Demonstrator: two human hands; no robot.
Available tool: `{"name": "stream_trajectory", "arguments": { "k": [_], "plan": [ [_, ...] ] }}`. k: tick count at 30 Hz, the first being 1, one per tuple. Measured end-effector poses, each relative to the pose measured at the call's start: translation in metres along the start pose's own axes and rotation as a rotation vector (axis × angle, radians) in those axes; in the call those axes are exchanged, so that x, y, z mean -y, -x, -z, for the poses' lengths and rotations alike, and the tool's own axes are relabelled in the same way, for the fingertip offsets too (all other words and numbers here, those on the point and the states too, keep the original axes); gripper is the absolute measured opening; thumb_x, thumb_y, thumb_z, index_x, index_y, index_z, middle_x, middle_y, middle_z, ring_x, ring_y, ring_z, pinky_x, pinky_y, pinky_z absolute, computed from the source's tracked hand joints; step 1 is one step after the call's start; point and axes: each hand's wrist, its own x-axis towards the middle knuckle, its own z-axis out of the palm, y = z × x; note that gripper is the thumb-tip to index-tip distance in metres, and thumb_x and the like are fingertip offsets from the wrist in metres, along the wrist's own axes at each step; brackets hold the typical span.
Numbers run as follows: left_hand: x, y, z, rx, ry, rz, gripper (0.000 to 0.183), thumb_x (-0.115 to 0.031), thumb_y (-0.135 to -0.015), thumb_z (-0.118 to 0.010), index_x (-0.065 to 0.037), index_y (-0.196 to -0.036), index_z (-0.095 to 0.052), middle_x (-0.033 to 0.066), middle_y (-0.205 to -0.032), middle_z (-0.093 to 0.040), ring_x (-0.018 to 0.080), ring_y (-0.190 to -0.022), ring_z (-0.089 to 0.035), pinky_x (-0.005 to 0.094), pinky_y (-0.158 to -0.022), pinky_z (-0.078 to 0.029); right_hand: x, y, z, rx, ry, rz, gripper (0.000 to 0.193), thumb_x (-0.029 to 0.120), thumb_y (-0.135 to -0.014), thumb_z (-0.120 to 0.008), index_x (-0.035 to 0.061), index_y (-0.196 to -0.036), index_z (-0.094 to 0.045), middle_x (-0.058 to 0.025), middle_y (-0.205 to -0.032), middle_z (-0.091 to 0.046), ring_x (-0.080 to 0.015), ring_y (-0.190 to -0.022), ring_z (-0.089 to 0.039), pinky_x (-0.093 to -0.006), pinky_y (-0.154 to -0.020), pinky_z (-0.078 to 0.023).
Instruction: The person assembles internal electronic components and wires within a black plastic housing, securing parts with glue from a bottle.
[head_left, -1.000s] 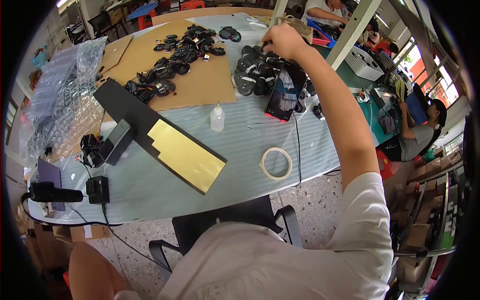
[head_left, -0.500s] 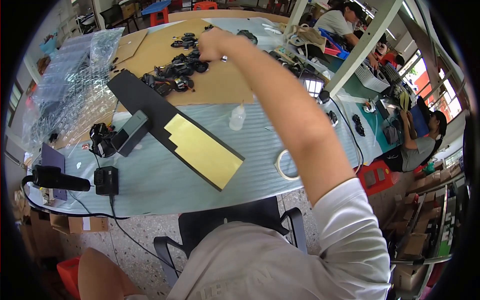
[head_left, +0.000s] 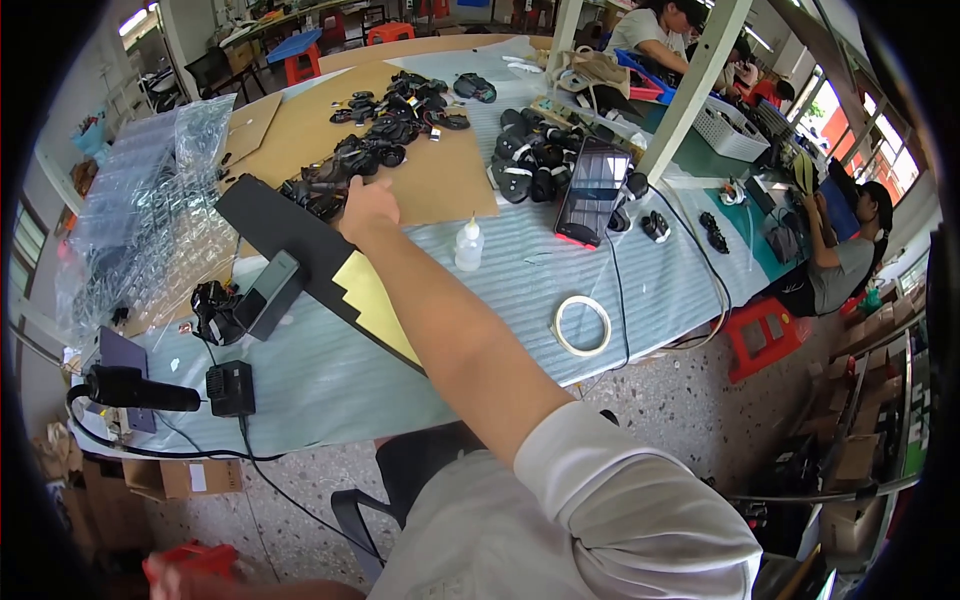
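My right hand (head_left: pixel 370 208) reaches out over the table to the near edge of a pile of small black parts with cables (head_left: pixel 372 150) on brown cardboard. Its fingers are curled in at the pile, and whatever they hold is hidden. Under the wrist lies a long black board (head_left: pixel 290 225) with a yellow sheet (head_left: pixel 378 312) on it, partly covered by my forearm. A small clear squeeze bottle (head_left: pixel 468 247) stands to the right of the forearm. Low at the left, away from the table, my left hand (head_left: pixel 185 580) is smeared by motion.
Bubble wrap (head_left: pixel 150 190) covers the table's left side. A dark box-shaped device (head_left: pixel 268 295), a black adapter (head_left: pixel 230 388) and a black handheld tool (head_left: pixel 140 390) sit nearer. Rightward are a tape roll (head_left: pixel 581 326), a dark screen device (head_left: pixel 594 195) and black rounded parts (head_left: pixel 530 150). Two people work beyond.
My right hand has moved from the far end of the pile back toward me and left. My left hand has come into view at the lower left. The head view has shifted.
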Motion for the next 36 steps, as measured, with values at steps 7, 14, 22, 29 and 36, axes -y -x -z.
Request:
{"name": "stream_trajectory", "arguments": {
  "k": [7,14,22,29,36],
  "plan": [
    [0.036,0.096,-0.103,0.508,-0.183,0.473,0.011,0.011,-0.069,-0.064,0.005,-0.079,-0.064,0.0157,-0.077,-0.069,0.0239,-0.071,-0.067,0.0295,-0.069,-0.052,0.026,0.017,0.069,-0.180,-0.246,0.159,0.026,0.008,-0.074,-0.074,-0.0022,-0.097,-0.069,-0.0251,-0.100,-0.068,-0.0367,-0.098,-0.068,-0.0396,-0.087,-0.056],
    [0.049,0.155,-0.134,0.471,-0.110,0.760,0.015,0.014,-0.069,-0.061,0.002,-0.078,-0.061,0.0138,-0.076,-0.067,0.0209,-0.075,-0.068,0.0297,-0.073,-0.053,0.010,0.148,0.120,-0.206,-0.630,0.831,0.034,0.008,-0.064,-0.079,0.0028,-0.095,-0.067,-0.0154,-0.092,-0.071,-0.0337,-0.087,-0.069,-0.0368,-0.072,-0.055],
    [-0.010,0.137,-0.212,0.581,1.109,1.617,0.047,-0.036,-0.102,-0.048,0.007,-0.120,-0.056,0.0197,-0.105,-0.065,0.0329,-0.101,-0.067,0.0396,-0.089,-0.052,-0.184,0.280,0.124,0.287,-0.998,0.777,0.024,-0.007,-0.069,-0.078,0.0026,-0.090,-0.074,-0.0060,-0.083,-0.072,-0.0163,-0.064,-0.061,-0.0268,-0.055,-0.045],
    [-0.062,0.182,-0.249,0.951,1.007,1.840,0.041,-0.023,-0.098,-0.056,-0.003,-0.132,-0.049,0.0184,-0.103,-0.064,0.0266,-0.088,-0.068,0.0341,-0.080,-0.054,-0.223,0.336,0.052,-0.143,-1.414,-0.017,0.011,-0.010,-0.072,-0.071,-0.0004,-0.077,-0.068,-0.0105,-0.075,-0.067,-0.0198,-0.066,-0.064,-0.0293,-0.063,-0.051],
    [0.022,0.305,-0.230,1.248,0.103,0.598,0.021,-0.014,-0.090,-0.064,-0.001,-0.105,-0.071,0.0194,-0.099,-0.070,0.0398,-0.096,-0.066,0.0441,-0.090,-0.049,-0.332,0.362,0.008,-0.075,0.051,-0.076,0.053,0.030,-0.076,-0.077,0.0003,-0.117,-0.060,-0.0241,-0.118,-0.057,-0.0409,-0.116,-0.050,-0.0509,-0.101,-0.039]
  ]
}}
